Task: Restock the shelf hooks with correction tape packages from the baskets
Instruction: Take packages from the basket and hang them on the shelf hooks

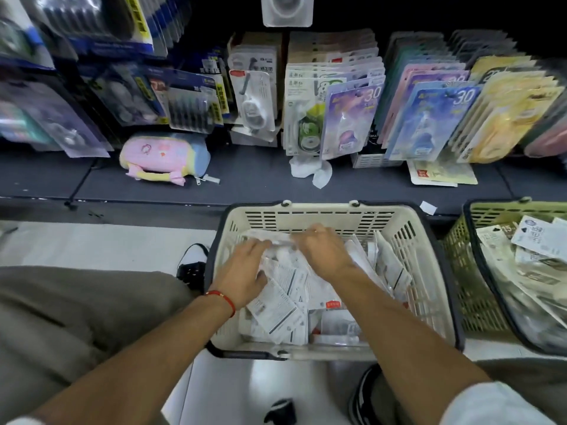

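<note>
Shelving (276, 176) is filling the top half of what we are looking at, from nine o'clock round to three, with rows of carded stationery packs hanging on hooks; we are not seeing the hooks themselves clearly. A green-and-white correction tape pack (306, 130) is hanging near twelve o'clock, and a pink plush pencil case (164, 156) is lying on the shelf base at about eleven.

Below centre we are kneeling over the cream basket (306, 214), which is sitting on the floor, and a green basket (478, 289) is standing just beside it at three o'clock, also loaded with packs.

Inside the cream basket the correction tape packages (282, 308) are lying in a loose, overlapping heap, mostly printed backs up. We are judging them light, flat and fairly stiff in the card, with slick clear blisters that will be sliding over one another, so we are expecting to take each by the card edge near the hang hole rather than by the bubble.

Our left hand (242, 271) is resting on the heap at nine o'clock of the basket, fingers curling onto a package; whether it is truly pinching one we cannot tell. Our right hand (322, 250) is reaching toward the far wall, fingers bent round a pale pack, apparently gripping it, though blur is hiding the fingertips.
</note>
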